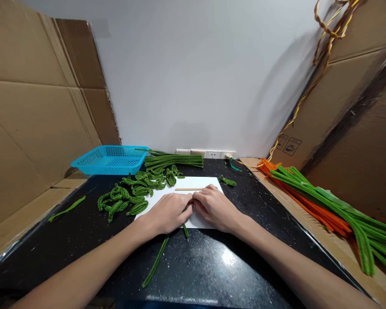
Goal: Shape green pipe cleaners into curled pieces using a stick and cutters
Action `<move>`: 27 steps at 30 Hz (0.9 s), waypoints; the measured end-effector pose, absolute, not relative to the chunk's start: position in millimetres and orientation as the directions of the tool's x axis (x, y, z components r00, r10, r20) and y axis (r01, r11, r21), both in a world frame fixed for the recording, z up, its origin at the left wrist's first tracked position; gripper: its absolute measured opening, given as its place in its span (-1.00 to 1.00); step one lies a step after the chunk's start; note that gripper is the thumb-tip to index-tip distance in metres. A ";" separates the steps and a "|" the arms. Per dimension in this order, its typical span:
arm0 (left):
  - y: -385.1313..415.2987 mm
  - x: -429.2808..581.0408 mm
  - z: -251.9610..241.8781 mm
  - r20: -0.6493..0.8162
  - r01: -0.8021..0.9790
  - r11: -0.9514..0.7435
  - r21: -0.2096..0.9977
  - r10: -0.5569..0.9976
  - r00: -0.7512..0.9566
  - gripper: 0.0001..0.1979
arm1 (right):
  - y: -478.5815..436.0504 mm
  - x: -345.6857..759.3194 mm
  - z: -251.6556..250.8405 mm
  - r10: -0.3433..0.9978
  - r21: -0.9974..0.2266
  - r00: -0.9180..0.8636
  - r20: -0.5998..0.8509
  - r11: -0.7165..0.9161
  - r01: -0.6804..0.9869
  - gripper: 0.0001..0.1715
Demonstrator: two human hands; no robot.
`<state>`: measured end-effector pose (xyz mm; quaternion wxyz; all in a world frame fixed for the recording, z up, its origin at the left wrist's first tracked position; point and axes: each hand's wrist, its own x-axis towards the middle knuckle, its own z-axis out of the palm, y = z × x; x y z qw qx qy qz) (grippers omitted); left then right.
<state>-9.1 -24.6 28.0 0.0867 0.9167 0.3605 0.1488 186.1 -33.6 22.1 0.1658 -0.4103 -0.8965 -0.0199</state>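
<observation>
My left hand (173, 211) and my right hand (215, 206) meet over a white sheet (167, 189), fingers pinched together. Between them they grip a green pipe cleaner (156, 262); one long end trails toward the near edge of the table and a short end pokes out below my left hand. The part inside my fingers is hidden. A thin wooden stick (189, 189) lies on the sheet just beyond my hands. Left of the sheet are several bent green pipe cleaner leaves (138, 208), and one more leaf (228, 180) lies to its right.
A blue plastic basket (109, 171) stands at the back left beside a bundle of straight green pipe cleaners (175, 161). Green bundles (328, 204) and orange bundles (318, 214) lie on cardboard at right. Power sockets (213, 154) and a twisted yellow cord (296, 113) are behind.
</observation>
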 end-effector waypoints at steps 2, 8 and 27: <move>-24.4 -9.0 27.7 0.214 0.634 -0.727 0.265 0.685 0.696 -0.78 | -33.5 186.3 21.9 0.730 -0.096 -0.609 0.311 0.661 0.744 -0.75; -24.8 -9.6 26.7 0.213 0.632 -0.730 0.261 0.682 0.699 -0.77 | -33.7 186.0 22.5 0.725 -0.103 -0.613 0.313 0.667 0.737 -0.76; -24.4 -10.3 24.4 0.246 0.623 -0.735 0.267 0.677 0.694 -0.80 | -33.0 186.7 21.4 0.718 -0.099 -0.623 0.309 0.676 0.730 -0.77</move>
